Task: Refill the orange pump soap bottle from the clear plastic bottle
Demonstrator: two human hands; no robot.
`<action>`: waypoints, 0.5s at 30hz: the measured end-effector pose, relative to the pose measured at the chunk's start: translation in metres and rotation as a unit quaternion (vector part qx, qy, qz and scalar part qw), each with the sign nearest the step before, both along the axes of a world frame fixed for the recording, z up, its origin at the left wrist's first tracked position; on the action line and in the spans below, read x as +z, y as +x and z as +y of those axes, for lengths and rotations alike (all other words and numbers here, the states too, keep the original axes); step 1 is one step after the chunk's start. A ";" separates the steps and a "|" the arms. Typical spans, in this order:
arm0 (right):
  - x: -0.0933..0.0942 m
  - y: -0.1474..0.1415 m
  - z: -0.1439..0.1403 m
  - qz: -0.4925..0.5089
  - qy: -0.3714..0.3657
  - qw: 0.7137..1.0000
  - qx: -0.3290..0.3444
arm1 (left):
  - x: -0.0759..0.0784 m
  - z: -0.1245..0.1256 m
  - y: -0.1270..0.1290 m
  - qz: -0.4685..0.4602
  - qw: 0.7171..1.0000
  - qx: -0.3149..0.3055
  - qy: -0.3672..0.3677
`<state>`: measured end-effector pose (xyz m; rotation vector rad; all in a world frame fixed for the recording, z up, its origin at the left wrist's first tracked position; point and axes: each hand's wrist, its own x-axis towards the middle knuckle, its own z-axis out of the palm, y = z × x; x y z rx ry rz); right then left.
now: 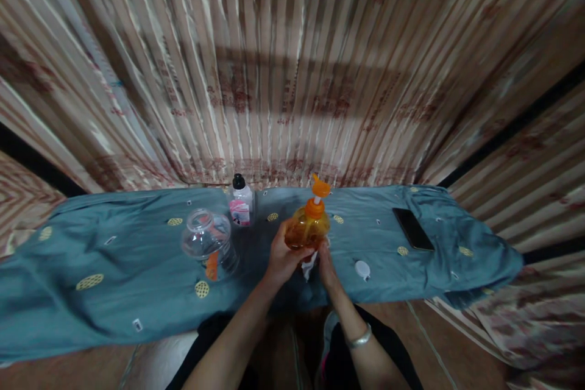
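Note:
An amber pump bottle (307, 229) with an orange pump head is held up over the near part of the cloth-covered table, tilted slightly. Around its left side and base wraps my left hand (284, 256). My right hand (325, 261) is closed at the bottle's lower right, pressing a crumpled white tissue (309, 265) against it. The bottle and tissue hide some of the fingers. To the left stands a clear plastic jar (209, 242) with an orange patch on it. Behind that jar is a small bottle (241, 202) with a black cap and a pink label.
On the right of the teal cloth (150, 256) lie a black phone (412, 229) and a round white lid (362, 269). Patterned curtains (292, 73) hang close behind the table. Dark poles (516, 128) slant at both sides.

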<state>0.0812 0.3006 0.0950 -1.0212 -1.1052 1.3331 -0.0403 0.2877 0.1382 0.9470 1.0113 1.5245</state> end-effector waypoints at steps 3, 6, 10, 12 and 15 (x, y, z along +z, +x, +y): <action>0.003 -0.008 0.000 0.044 -0.042 0.998 0.012 | 0.010 -0.006 -0.007 -0.010 1.000 0.007 -0.010; 0.009 -0.017 0.000 0.095 -0.096 0.989 0.063 | 0.016 -0.010 -0.014 -0.019 1.000 0.014 -0.018; 0.010 -0.027 -0.003 0.127 -0.101 0.982 0.099 | 0.017 -0.012 -0.016 -0.036 0.999 0.018 -0.023; 0.006 -0.031 -0.007 0.136 -0.091 0.982 0.098 | 0.016 -0.012 -0.015 -0.037 0.999 0.021 -0.020; -0.003 -0.033 -0.015 0.138 -0.088 0.984 0.075 | 0.014 -0.011 -0.013 -0.028 0.999 0.026 -0.010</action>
